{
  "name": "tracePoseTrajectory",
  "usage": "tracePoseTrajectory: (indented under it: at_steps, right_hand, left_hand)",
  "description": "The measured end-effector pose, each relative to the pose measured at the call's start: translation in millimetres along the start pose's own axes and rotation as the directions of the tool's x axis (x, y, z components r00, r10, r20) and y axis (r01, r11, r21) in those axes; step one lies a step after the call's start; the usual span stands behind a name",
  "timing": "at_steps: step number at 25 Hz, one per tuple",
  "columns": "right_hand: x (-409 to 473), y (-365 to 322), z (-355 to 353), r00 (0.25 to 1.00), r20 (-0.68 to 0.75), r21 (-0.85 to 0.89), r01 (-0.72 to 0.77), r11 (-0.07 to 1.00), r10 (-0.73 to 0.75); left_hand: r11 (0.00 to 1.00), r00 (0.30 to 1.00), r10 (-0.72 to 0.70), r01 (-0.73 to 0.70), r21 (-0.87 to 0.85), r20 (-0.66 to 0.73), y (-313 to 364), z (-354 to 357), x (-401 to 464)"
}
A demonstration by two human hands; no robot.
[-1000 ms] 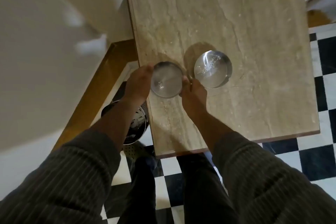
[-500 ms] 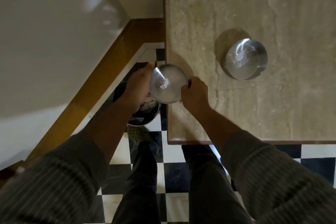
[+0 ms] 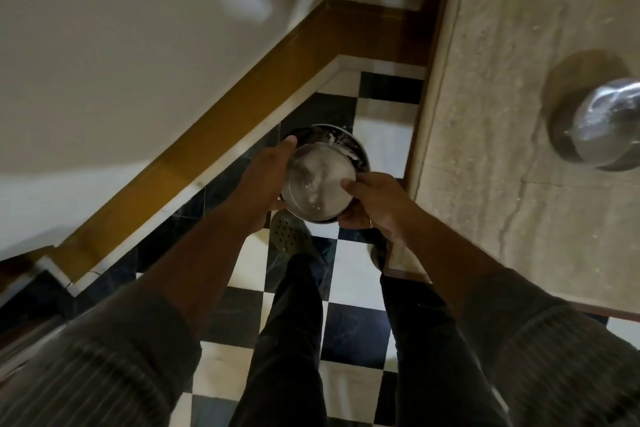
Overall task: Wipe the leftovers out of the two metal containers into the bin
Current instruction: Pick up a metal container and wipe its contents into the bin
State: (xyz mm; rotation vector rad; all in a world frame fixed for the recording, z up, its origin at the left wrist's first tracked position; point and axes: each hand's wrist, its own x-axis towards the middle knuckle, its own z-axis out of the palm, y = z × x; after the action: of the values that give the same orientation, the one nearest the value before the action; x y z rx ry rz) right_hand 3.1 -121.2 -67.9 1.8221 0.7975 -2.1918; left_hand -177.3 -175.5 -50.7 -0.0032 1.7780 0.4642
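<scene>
I hold a round metal container [image 3: 320,184] with both hands, off the table and above the bin [image 3: 349,146]. White leftovers cling to its inside. My left hand [image 3: 263,180] grips its left rim and my right hand [image 3: 374,204] grips its right rim, thumb over the edge. The bin is a dark round one on the floor, mostly hidden under the container; white bits show on its far rim. A second metal container [image 3: 602,125] with leftovers stands on the stone table [image 3: 502,184] at the right edge of the view.
The table's left edge runs just right of my hands. A wall with a brown wooden skirting [image 3: 214,125] borders the checkered floor [image 3: 353,333] on the left. My legs and a green perforated shoe [image 3: 287,236] stand below the bin.
Both hands have carried the container leftwards off the table edge to above the bin. My view has swung left, so the second container now sits at the right edge.
</scene>
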Motion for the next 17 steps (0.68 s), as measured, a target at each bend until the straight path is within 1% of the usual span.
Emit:
tracePoseTrajectory:
  at_steps: [1,3,4,5,6,7,8,9,10,11,12,13,14,15,17]
  right_hand:
    - [3.9,3.5,0.4,0.999,0.042,0.009,-0.019,1.000,0.019]
    - [9.8,9.5,0.0,0.996,0.089,-0.046,0.016,0.999,-0.012]
    - [10.1,10.4,1.3,0.995,0.086,-0.114,0.067,0.991,-0.057]
    - [9.7,11.8,2.3,0.989,0.076,-0.220,0.139,0.966,-0.125]
    - [8.7,12.3,2.7,0.972,0.077,-0.362,0.235,0.902,-0.222]
    - [6.6,12.3,2.1,0.934,0.105,-0.518,0.343,0.784,-0.341]
    - [3.9,12.9,0.2,0.873,0.170,-0.639,0.451,0.624,-0.457]
    - [1.2,14.2,-2.5,0.786,0.256,-0.698,0.553,0.454,-0.563]
    - [0.5,16.0,-6.5,0.690,0.335,-0.718,0.628,0.301,-0.641]
    - [0.9,17.4,-10.2,0.607,0.399,-0.726,0.667,0.167,-0.687]
    - [2.4,18.6,-12.5,0.547,0.439,-0.736,0.674,0.063,-0.712]
    - [5.5,19.7,-14.5,0.514,0.458,-0.754,0.657,-0.010,-0.725]
    - [8.7,20.0,-15.5,0.494,0.466,-0.769,0.636,-0.061,-0.734]
    - [12.8,21.0,-16.4,0.487,0.464,-0.783,0.617,-0.085,-0.740]
    - [20.3,24.4,-18.0,0.507,0.437,-0.810,0.580,-0.081,-0.742]
  left_hand:
    - [1.000,1.000,-0.002,0.002,0.004,0.021,-4.6,-5.8,6.3]
    - [1.000,0.997,-0.016,0.015,0.024,0.069,-8.3,-14.9,19.9]
    - [0.998,0.992,-0.040,0.034,0.048,0.123,-7.5,-19.3,25.7]
    - [0.993,0.978,-0.067,0.047,0.106,0.198,-4.3,-23.1,31.0]
    - [0.979,0.952,-0.094,0.034,0.203,0.291,0.7,-26.3,36.9]
    - [0.948,0.916,-0.122,-0.007,0.317,0.382,8.5,-27.0,40.9]
    - [0.911,0.882,-0.151,-0.051,0.409,0.446,18.4,-25.0,42.1]
    - [0.874,0.859,-0.187,-0.076,0.480,0.477,29.2,-20.9,42.0]
    - [0.837,0.842,-0.230,-0.085,0.541,0.488,38.2,-15.5,44.4]
    - [0.793,0.826,-0.259,-0.114,0.598,0.501,44.9,-9.5,47.8]
    - [0.739,0.808,-0.278,-0.165,0.653,0.519,48.4,-4.3,50.5]
    - [0.679,0.800,-0.277,-0.229,0.697,0.533,47.7,0.7,55.1]
    - [0.628,0.804,-0.246,-0.294,0.721,0.542,43.7,4.7,60.8]
    - [0.582,0.816,-0.201,-0.345,0.737,0.541,37.8,6.8,64.9]
    - [0.516,0.845,-0.057,-0.431,0.740,0.532,28.0,6.3,66.0]
